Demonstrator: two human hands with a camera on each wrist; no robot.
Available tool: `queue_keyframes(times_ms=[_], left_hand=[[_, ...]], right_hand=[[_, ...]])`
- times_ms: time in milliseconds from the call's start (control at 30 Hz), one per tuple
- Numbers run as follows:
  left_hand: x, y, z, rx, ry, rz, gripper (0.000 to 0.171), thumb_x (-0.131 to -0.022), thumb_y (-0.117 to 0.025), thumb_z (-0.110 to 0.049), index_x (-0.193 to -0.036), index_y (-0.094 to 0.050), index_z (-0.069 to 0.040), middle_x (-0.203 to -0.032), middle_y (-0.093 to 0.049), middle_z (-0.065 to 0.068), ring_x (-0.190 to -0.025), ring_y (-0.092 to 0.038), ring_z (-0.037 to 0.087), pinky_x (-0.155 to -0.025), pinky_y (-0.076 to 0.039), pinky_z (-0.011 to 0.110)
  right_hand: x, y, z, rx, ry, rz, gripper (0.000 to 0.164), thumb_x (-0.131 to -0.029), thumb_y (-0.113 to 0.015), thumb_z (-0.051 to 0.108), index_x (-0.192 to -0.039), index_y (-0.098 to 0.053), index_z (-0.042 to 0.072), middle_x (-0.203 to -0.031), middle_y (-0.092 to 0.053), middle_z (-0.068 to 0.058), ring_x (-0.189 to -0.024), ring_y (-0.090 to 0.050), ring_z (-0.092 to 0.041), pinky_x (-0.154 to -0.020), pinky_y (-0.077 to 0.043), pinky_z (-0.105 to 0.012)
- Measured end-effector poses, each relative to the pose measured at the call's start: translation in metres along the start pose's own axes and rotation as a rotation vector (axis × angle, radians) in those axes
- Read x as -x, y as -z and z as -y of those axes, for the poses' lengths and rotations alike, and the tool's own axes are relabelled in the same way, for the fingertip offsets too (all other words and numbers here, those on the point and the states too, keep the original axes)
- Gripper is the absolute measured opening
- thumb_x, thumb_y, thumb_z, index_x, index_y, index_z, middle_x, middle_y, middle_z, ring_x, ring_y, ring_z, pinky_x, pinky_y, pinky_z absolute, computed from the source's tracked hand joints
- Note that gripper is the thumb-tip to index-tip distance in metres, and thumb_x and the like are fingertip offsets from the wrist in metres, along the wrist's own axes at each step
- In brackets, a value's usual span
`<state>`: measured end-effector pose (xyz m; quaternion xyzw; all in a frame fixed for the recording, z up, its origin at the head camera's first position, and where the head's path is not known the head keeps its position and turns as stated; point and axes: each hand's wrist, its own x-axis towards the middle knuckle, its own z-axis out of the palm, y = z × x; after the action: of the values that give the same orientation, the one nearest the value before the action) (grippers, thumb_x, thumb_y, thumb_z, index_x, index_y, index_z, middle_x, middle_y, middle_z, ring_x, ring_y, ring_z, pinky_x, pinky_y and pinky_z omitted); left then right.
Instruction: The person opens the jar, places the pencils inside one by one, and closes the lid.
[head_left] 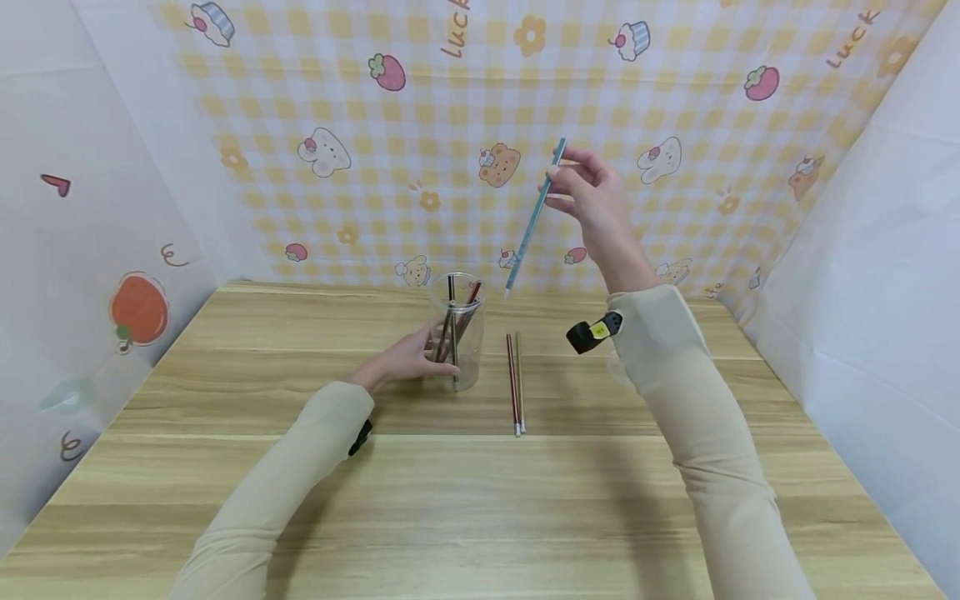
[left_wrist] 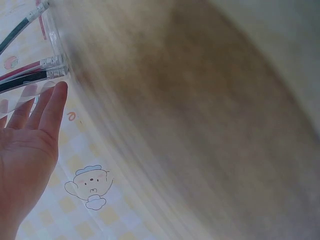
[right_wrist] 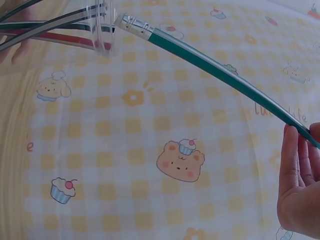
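Note:
My right hand (head_left: 596, 196) is raised above the back of the table and pinches a teal pencil (head_left: 531, 229) near its upper end. The pencil slants down to the left, and its white eraser end hangs just right of the cup's rim. On the table, my left hand (head_left: 411, 353) grips a clear plastic cup (head_left: 472, 358) from the left, thumb in front and fingers behind. Several dark and red pencils (head_left: 452, 325) lean inside the upright cup. In the left wrist view, their eraser ends (left_wrist: 52, 67) are at the cup's bottom.
Right of the cup, a dark red pencil (head_left: 513, 379) and a gold pencil (head_left: 520, 375) lie side by side on the wooden table (head_left: 465, 500), eraser ends toward me. A yellow checked cloth (head_left: 465, 117) hangs behind the table, with white sheets at both sides.

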<state>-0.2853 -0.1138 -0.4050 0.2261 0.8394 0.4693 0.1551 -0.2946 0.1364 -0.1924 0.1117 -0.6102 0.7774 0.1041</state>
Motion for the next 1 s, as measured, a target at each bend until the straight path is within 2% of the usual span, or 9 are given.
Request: queue_keyframes(times_ms=[267, 433, 567, 700, 833, 1000], left_hand=[[-0.001, 0.000, 0.001, 0.013, -0.012, 0.006, 0.095, -0.069, -0.075, -0.031, -0.141, -0.014, -0.018, -0.129, -0.041, 0.017, -0.114, -0.042, 0.029, -0.097, -0.029, 0.042], [-0.001, 0.000, 0.001, 0.009, -0.015, 0.002, 0.092, -0.071, -0.075, -0.027, -0.140, -0.015, -0.018, -0.129, -0.041, 0.017, -0.113, -0.043, 0.029, -0.097, -0.028, 0.043], [-0.001, -0.001, 0.000, 0.011, -0.012, 0.004, 0.090, -0.072, -0.074, -0.024, -0.140, -0.015, -0.019, -0.129, -0.041, 0.017, -0.113, -0.043, 0.030, -0.097, -0.028, 0.043], [0.000, 0.000, 0.000, 0.004, -0.019, 0.006, 0.091, -0.073, -0.073, -0.023, -0.141, -0.013, -0.016, -0.129, -0.041, 0.018, -0.114, -0.042, 0.031, -0.097, -0.028, 0.044], [0.000, 0.000, -0.001, 0.007, -0.015, 0.002, 0.091, -0.073, -0.073, -0.022, -0.141, -0.013, -0.016, -0.128, -0.041, 0.018, -0.114, -0.042, 0.031, -0.097, -0.028, 0.044], [0.001, 0.000, -0.002, 0.012, -0.004, -0.001, 0.092, -0.072, -0.074, -0.024, -0.141, -0.013, -0.018, -0.129, -0.040, 0.017, -0.115, -0.041, 0.032, -0.097, -0.027, 0.046]], right_hand=[[-0.001, -0.015, 0.000, -0.024, 0.030, 0.014, 0.032, -0.081, -0.059, -0.003, -0.112, -0.051, -0.002, -0.087, -0.059, -0.011, -0.078, -0.059, -0.024, -0.075, -0.049, -0.033], [0.001, -0.026, -0.003, -0.034, 0.050, 0.006, 0.030, -0.081, -0.059, -0.004, -0.110, -0.053, -0.001, -0.088, -0.059, -0.012, -0.077, -0.059, -0.024, -0.075, -0.049, -0.033], [0.002, -0.033, -0.010, 0.002, 0.039, 0.022, 0.027, -0.082, -0.058, -0.003, -0.109, -0.053, -0.001, -0.093, -0.057, -0.016, -0.080, -0.059, -0.025, -0.074, -0.050, -0.032], [0.004, -0.039, -0.019, 0.054, 0.018, 0.047, 0.027, -0.083, -0.057, -0.003, -0.109, -0.052, 0.001, -0.091, -0.056, -0.014, -0.081, -0.058, -0.026, -0.073, -0.050, -0.031], [0.006, -0.043, -0.030, 0.111, 0.020, 0.081, 0.032, -0.083, -0.057, -0.004, -0.113, -0.051, 0.004, -0.087, -0.054, -0.010, -0.079, -0.059, -0.026, -0.072, -0.050, -0.031], [0.010, -0.045, -0.044, 0.212, 0.063, 0.149, 0.043, -0.083, -0.055, -0.004, -0.123, -0.047, 0.010, -0.090, -0.052, -0.012, -0.076, -0.059, -0.025, -0.071, -0.051, -0.032]])
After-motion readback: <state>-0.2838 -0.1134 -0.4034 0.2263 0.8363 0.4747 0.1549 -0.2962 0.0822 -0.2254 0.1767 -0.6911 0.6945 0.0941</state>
